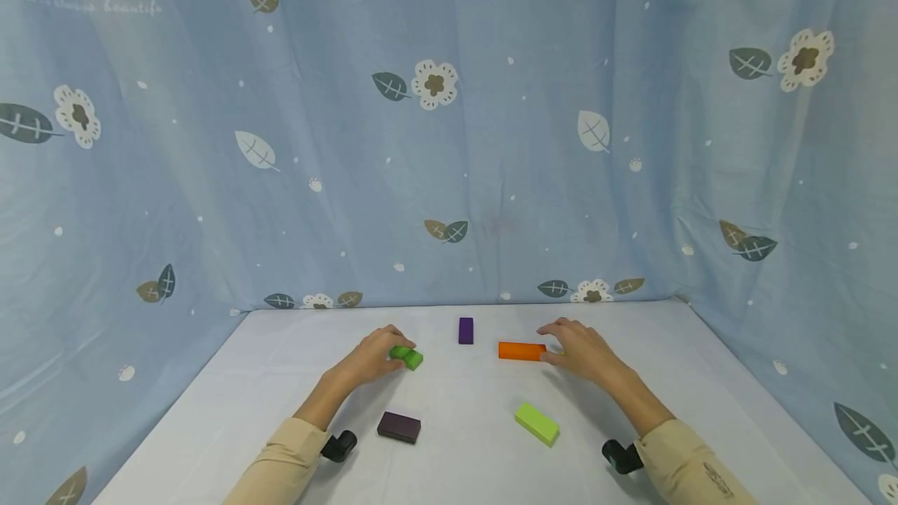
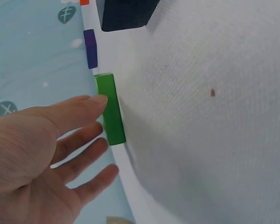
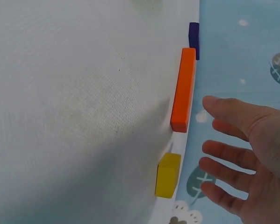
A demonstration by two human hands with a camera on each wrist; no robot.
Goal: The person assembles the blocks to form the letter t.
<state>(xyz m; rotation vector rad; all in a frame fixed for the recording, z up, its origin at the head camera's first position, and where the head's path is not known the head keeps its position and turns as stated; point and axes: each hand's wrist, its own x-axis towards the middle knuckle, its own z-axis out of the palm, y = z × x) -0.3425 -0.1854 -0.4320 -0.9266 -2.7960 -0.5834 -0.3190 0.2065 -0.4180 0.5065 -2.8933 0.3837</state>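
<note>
My left hand (image 1: 372, 355) is at a green block (image 1: 407, 357) on the left half of the white table. Its thumb lies against the near face of the block (image 2: 112, 112), and the index finger reaches over the far side. My right hand (image 1: 578, 349) hovers beside the right end of a long orange block (image 1: 521, 351), thumb and fingers spread apart with nothing between them. A yellow block (image 3: 168, 176) stands close to the orange one, mostly hidden behind the right hand in the head view.
A purple block (image 1: 466, 331) stands at the back, between the hands. Nearer the front lie a dark brown block (image 1: 399, 428) on the left and a lime green block (image 1: 537, 423) on the right. A blue patterned curtain (image 1: 449, 178) hangs along the table's back and sides.
</note>
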